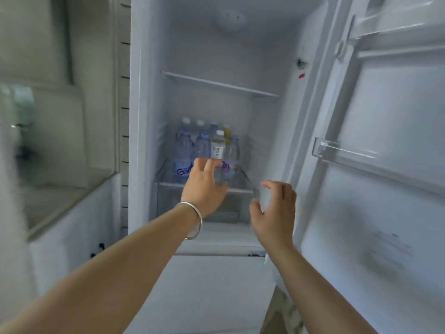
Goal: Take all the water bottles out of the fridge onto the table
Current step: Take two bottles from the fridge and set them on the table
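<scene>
Several water bottles stand packed together on the lower shelf of the open fridge; most have blue labels. In front stands a clear bottle with a white label. My left hand, a silver bangle on its wrist, reaches into the fridge. Its fingers curl apart around the lower part of that front bottle, and blur hides whether they touch it. My right hand hovers lower right, in front of the shelf's right end, with curved, spread fingers and nothing in it.
The fridge door stands open on the right, its racks bare. An upper glass shelf holds nothing. A drawer sits under the bottle shelf. Left of the fridge are a glass pane and a white ledge.
</scene>
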Motion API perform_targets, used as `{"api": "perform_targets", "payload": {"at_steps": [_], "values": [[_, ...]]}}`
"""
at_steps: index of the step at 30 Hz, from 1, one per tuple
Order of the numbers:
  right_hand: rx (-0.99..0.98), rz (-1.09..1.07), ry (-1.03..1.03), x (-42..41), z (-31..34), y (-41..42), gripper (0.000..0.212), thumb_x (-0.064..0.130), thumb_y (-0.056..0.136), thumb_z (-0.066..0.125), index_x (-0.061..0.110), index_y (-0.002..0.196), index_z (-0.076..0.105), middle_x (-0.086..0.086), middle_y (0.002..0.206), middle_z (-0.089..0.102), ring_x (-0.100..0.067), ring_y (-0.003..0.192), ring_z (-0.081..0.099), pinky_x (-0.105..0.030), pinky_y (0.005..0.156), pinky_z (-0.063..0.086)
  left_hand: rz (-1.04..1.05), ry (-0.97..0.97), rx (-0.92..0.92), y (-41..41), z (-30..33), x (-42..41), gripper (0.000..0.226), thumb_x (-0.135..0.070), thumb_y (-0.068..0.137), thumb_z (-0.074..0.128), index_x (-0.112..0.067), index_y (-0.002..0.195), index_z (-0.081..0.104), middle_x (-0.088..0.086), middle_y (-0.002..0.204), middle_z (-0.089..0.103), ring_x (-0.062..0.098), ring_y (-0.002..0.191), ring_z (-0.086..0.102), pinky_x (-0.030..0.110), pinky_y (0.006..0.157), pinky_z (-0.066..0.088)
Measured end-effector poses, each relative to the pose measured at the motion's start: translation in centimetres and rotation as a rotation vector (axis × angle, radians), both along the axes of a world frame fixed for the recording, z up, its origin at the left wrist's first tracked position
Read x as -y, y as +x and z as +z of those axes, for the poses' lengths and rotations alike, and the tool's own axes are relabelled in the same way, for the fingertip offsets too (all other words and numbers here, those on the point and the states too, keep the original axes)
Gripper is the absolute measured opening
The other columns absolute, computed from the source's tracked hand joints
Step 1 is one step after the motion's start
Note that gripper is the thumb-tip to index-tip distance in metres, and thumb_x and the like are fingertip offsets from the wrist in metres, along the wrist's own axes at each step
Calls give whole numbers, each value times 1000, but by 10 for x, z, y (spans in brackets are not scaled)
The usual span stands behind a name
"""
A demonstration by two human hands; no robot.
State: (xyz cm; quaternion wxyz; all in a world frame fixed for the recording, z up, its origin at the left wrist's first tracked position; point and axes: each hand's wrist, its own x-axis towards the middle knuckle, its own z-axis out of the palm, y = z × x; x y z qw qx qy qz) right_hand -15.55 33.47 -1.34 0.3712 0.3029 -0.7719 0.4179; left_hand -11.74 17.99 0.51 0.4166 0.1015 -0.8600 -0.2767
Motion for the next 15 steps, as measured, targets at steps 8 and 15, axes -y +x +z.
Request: {"api": "perform_targets", "payload": {"at_steps": [8, 15], "values": [[304, -21, 80, 130, -23, -92, 45, 14, 77, 66, 8, 120, 53, -14, 122, 51, -33, 118, 44, -33, 96, 29, 44, 172, 82, -65, -17, 129, 52, -18, 80, 64, -15, 128, 45, 11, 132, 37, 31, 112, 52, 31, 92, 42], [504, 221, 35, 210, -25, -166, 56, 22, 78, 68, 17, 129, 46, -1, 129, 48, -18, 122, 46, -31, 98, 39, 77, 353, 48, -124, -33, 188, 55, -14, 75, 72, -10, 124, 48, 1, 111, 46, 21, 102, 53, 23, 82, 37]]}}
